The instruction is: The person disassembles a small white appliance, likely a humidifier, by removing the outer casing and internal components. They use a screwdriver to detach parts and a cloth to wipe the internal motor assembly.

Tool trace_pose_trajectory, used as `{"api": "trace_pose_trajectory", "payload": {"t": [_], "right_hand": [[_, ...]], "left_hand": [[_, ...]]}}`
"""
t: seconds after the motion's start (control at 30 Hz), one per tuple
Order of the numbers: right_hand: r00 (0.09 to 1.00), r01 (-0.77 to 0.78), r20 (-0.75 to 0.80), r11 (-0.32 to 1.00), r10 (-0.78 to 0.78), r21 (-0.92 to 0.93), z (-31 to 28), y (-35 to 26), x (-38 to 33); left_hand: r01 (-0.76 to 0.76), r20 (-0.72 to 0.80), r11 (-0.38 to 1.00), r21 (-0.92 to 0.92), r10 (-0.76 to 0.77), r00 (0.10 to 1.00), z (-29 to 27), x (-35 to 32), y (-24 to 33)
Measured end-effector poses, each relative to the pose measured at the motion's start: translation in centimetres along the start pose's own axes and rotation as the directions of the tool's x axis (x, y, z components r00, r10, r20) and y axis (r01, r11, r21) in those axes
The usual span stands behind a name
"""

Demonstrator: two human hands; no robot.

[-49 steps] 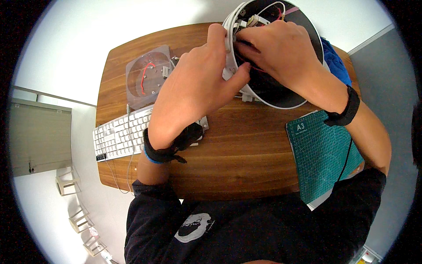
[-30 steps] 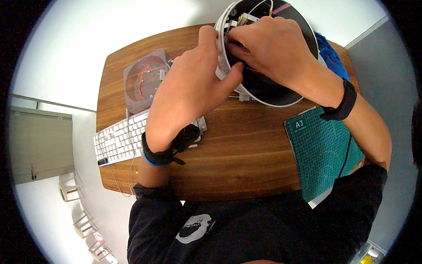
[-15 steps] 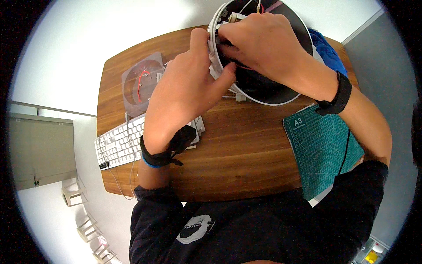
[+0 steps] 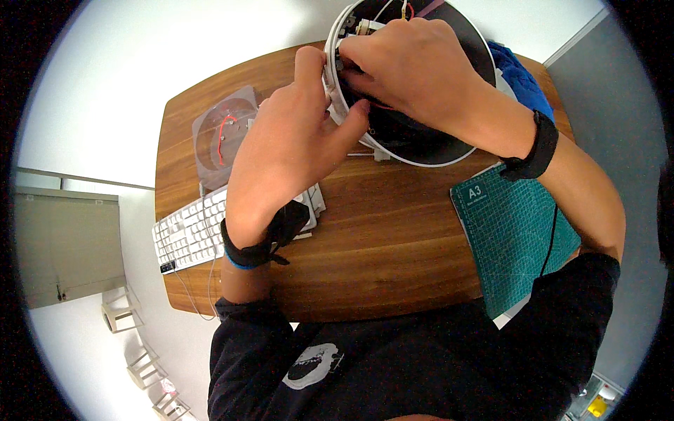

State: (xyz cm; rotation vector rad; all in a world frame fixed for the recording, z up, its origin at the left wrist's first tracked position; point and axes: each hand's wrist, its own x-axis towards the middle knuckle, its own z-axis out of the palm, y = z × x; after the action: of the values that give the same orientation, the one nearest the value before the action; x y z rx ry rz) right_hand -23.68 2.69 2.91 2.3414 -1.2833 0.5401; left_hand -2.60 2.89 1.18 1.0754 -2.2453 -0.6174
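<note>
A round white-walled housing point(image 4: 439, 165) with a black inside lies tilted at the far side of the table, its open end facing me. My left hand point(image 4: 284, 140) is closed on its left rim, thumb inside and fingers along the outer wall. Reaching into the opening, my right hand point(image 4: 432, 74) has its fingers curled near the left inner wall. Its fingertips are mostly hidden, and what they pinch cannot be made out. Thin red and white wires point(image 4: 407, 10) and a pale cylindrical part point(image 4: 366, 27) show inside, beyond the right hand.
A white keyboard point(image 4: 186, 228) lies at the left, partly under my left forearm. Beyond it is a clear plastic piece point(image 4: 205, 140) with a red wire point(image 4: 222, 137). At the right are a green cutting mat point(image 4: 512, 238) with a black cable and blue cloth point(image 4: 519, 81).
The housing and both hands have shifted slightly to the left together. My grip on the rim and the right hand's place inside look much the same.
</note>
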Motion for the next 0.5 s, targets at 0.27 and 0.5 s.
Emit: {"api": "trace_pose_trajectory", "payload": {"t": [0.27,0.5], "right_hand": [[1.000,-0.004,0.029,1.000,0.005,-0.015,-0.39,-0.18,-0.24],[0.999,0.018,-0.028,1.000,-0.017,0.022,0.06,-0.10,0.19]], "left_hand": [[-0.014,0.006,1.000,0.001,0.014,1.000,0.12,0.05,-0.14],[-0.028,-0.011,1.000,0.005,0.028,1.000,-0.07,-0.14,-0.11]]}}
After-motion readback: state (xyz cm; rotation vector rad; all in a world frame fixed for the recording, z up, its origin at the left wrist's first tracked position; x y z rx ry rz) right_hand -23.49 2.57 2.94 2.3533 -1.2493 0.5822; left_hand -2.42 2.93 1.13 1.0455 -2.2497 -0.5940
